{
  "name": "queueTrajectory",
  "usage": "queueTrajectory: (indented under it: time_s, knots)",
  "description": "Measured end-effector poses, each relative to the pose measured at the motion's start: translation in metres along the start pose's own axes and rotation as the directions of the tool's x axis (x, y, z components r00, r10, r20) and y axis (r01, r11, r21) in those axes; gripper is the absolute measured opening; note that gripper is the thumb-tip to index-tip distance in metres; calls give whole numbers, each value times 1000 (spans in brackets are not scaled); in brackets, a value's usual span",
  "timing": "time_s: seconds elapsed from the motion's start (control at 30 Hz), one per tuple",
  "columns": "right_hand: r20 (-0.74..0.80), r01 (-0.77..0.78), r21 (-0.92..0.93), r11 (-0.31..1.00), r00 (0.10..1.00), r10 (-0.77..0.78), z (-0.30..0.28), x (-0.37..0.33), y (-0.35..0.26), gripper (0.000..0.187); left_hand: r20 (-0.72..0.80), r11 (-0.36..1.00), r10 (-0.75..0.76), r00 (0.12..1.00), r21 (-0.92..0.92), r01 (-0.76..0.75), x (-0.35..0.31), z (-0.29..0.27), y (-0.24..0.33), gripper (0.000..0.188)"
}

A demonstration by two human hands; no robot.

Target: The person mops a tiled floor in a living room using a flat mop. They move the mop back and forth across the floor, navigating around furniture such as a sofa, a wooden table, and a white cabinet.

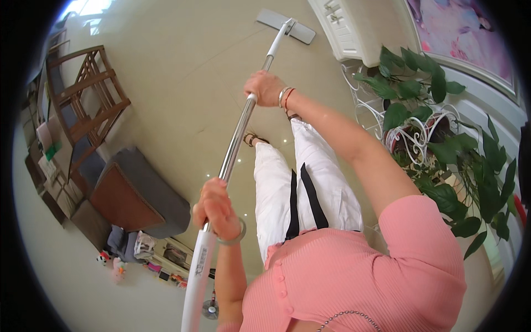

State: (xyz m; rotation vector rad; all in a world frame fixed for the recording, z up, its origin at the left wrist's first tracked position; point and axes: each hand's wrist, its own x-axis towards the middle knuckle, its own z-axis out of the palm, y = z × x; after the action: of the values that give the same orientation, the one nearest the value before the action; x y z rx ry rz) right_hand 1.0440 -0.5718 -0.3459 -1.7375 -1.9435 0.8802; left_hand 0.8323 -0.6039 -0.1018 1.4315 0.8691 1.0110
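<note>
Looks mid-mopping: left hand (215, 207) and right hand (265, 88) clamped round mop pole (238, 134); mop head (299, 32) on floor (177, 61), near its edge by white panelled unit (344, 33). Next stroke probably calls for keeping head flat.

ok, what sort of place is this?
Likely a home's living area: bulky grey-and-brown upholstered furniture, leafy green trailing houseplants and a large, pale-framed pink picture.

I get a bright, evenly lit view, with white glare on the glossy floor (160, 61) at upper left and shine along the metal pole (236, 145). The fisheye bends straight edges toward my dark rim.
</note>
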Motion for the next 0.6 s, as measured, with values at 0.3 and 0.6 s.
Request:
queueTrajectory:
  time_s: [0.3,0.6]
  knots:
    - [-109,-106,51,993,988,111,-2,-58,10,7,147,1000,-6,989,4,5,-19,35,14,30]
    - [-267,-179,103,979,943,200,85,-149,-67,11,317,995,-63,947,-60,86,-98,-39,28,28]
